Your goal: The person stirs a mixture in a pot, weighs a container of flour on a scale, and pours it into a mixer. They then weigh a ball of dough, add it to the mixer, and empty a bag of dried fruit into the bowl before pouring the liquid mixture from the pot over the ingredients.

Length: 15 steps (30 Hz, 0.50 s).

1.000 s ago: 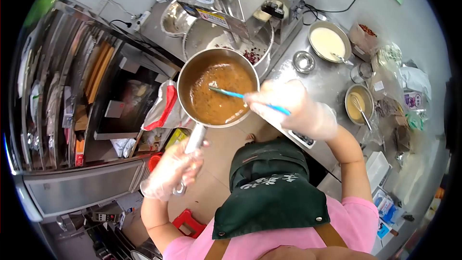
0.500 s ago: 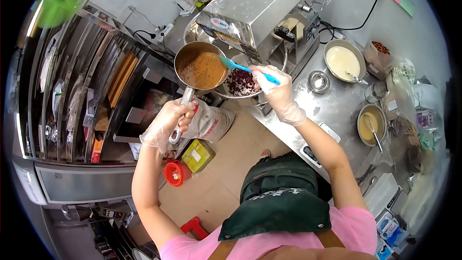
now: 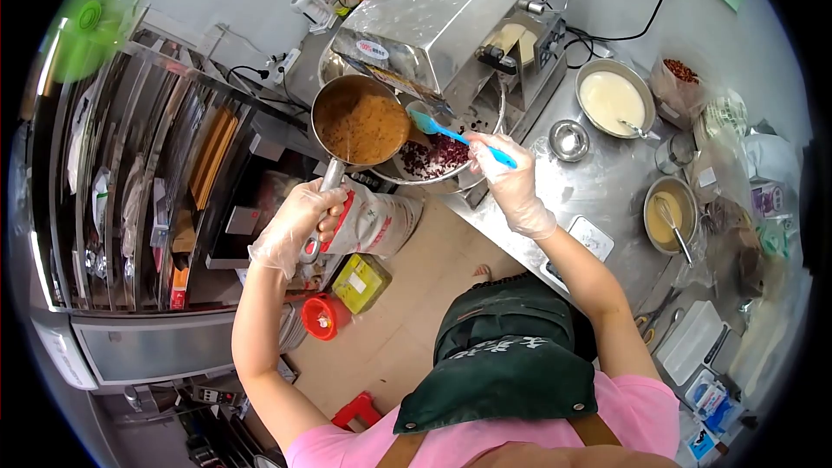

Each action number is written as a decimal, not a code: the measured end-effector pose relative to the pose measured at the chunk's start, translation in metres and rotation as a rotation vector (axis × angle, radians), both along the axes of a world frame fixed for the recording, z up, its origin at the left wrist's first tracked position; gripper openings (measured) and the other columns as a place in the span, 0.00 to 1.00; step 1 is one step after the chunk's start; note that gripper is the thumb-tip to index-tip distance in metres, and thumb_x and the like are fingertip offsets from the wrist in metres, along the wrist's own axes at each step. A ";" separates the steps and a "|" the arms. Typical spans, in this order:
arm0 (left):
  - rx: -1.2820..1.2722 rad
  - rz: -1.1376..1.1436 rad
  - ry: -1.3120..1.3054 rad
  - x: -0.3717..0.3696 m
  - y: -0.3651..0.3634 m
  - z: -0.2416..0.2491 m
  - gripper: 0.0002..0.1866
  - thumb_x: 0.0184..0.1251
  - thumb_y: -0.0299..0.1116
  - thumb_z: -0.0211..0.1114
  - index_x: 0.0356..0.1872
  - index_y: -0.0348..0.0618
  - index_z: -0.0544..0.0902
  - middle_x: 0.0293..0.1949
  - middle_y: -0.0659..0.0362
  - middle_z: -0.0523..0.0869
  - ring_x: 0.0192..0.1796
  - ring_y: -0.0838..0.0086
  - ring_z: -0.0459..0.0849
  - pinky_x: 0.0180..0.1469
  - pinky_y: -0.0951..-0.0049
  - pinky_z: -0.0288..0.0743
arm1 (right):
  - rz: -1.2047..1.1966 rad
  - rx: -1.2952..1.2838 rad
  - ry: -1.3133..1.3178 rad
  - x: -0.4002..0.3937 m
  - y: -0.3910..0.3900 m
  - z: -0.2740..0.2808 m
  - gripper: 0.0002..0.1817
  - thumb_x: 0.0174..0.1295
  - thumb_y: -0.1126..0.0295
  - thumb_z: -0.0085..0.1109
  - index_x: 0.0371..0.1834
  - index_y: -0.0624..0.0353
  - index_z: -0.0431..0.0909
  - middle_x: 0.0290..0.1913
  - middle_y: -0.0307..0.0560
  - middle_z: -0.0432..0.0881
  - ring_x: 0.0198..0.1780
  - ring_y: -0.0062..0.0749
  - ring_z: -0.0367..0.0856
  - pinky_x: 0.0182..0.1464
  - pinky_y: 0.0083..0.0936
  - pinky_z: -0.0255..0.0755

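My left hand [image 3: 310, 213], in a clear plastic glove, is closed round the metal handle of a saucepan [image 3: 326, 140]. The pan is tilted toward a mixing bowl [image 3: 406, 177], and a brown, grainy mixture [image 3: 374, 126] lies inside it. My gloved right hand [image 3: 510, 180] grips a blue spatula [image 3: 459, 136], whose blade sits just off the pan's right rim, over the bowl. Dark red pieces and white powder [image 3: 431, 158] fill the bowl, which stands under a steel mixer [image 3: 433, 17]. The pan hides the bowl's left part.
On the steel counter to the right are a bowl of cream-coloured liquid [image 3: 611, 100], a small metal bowl [image 3: 569, 140], a bowl with a whisk [image 3: 669, 217] and a scale [image 3: 585, 243]. A tray rack [image 3: 139, 173] stands left. A red bucket [image 3: 322, 319] is on the floor.
The spatula's blade has moved right, from the pan's rim to over the bowl. The mixture has shifted toward the pan's right side. Both hands keep their grip.
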<state>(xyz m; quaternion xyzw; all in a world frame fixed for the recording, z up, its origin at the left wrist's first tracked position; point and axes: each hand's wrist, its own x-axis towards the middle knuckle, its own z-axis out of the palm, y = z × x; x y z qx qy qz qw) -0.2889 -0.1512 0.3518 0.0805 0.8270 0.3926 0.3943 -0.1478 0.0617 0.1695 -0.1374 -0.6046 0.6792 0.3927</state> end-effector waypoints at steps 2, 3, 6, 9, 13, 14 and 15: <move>-0.012 -0.016 0.008 -0.001 0.000 0.000 0.11 0.69 0.31 0.60 0.47 0.35 0.77 0.21 0.70 0.71 0.18 0.87 0.65 0.19 0.83 0.60 | 0.003 -0.001 -0.008 0.000 0.000 -0.001 0.10 0.68 0.76 0.62 0.49 0.64 0.86 0.36 0.41 0.84 0.30 0.17 0.80 0.34 0.16 0.75; -0.018 -0.021 0.018 -0.001 0.000 0.000 0.11 0.70 0.31 0.60 0.47 0.35 0.77 0.21 0.70 0.71 0.18 0.87 0.65 0.20 0.83 0.60 | 0.004 0.001 -0.011 0.000 0.000 -0.001 0.10 0.68 0.75 0.62 0.49 0.64 0.86 0.37 0.41 0.84 0.30 0.17 0.80 0.34 0.16 0.75; -0.043 -0.037 0.041 -0.002 0.000 0.001 0.10 0.70 0.31 0.60 0.46 0.36 0.77 0.21 0.70 0.71 0.18 0.87 0.65 0.20 0.82 0.60 | 0.007 -0.010 -0.007 -0.001 -0.001 -0.002 0.10 0.68 0.75 0.62 0.49 0.64 0.85 0.37 0.41 0.84 0.30 0.18 0.80 0.34 0.16 0.74; -0.063 -0.043 0.052 -0.003 -0.001 -0.001 0.09 0.71 0.31 0.60 0.46 0.36 0.77 0.22 0.69 0.71 0.18 0.86 0.65 0.20 0.82 0.61 | 0.012 -0.025 0.001 -0.001 -0.002 -0.003 0.10 0.68 0.75 0.62 0.49 0.65 0.85 0.37 0.41 0.84 0.30 0.18 0.80 0.34 0.16 0.74; -0.066 -0.035 0.059 -0.002 -0.002 -0.004 0.09 0.72 0.32 0.60 0.46 0.36 0.77 0.23 0.68 0.72 0.18 0.86 0.65 0.20 0.81 0.61 | 0.014 -0.040 -0.006 -0.001 -0.003 -0.007 0.09 0.68 0.75 0.63 0.49 0.65 0.86 0.37 0.41 0.84 0.30 0.18 0.80 0.33 0.16 0.74; -0.069 -0.036 0.062 -0.002 -0.002 -0.004 0.09 0.73 0.32 0.60 0.46 0.36 0.77 0.23 0.68 0.73 0.18 0.86 0.65 0.20 0.81 0.61 | 0.013 -0.043 -0.007 0.000 -0.003 -0.007 0.09 0.68 0.74 0.63 0.49 0.65 0.86 0.38 0.42 0.84 0.30 0.18 0.80 0.33 0.16 0.74; -0.071 -0.029 0.062 -0.002 -0.001 -0.004 0.09 0.72 0.31 0.60 0.45 0.36 0.77 0.23 0.68 0.73 0.18 0.86 0.65 0.20 0.81 0.61 | 0.011 -0.044 -0.009 0.000 -0.003 -0.007 0.09 0.68 0.74 0.63 0.48 0.65 0.86 0.38 0.42 0.84 0.29 0.18 0.80 0.33 0.16 0.74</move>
